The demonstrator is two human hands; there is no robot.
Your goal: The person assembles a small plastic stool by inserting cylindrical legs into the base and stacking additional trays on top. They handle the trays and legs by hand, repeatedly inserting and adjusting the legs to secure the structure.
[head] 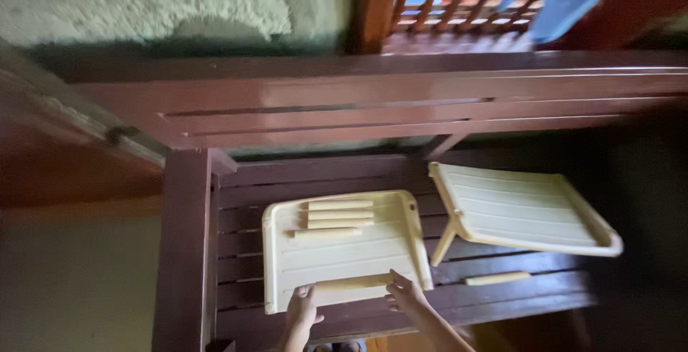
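Cream panel [344, 251] on slatted bench [236, 251]

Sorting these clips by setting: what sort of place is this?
Probably a home porch or veranda: a dark red slatted wooden bench, a wooden lattice, and a rough plastered wall behind.
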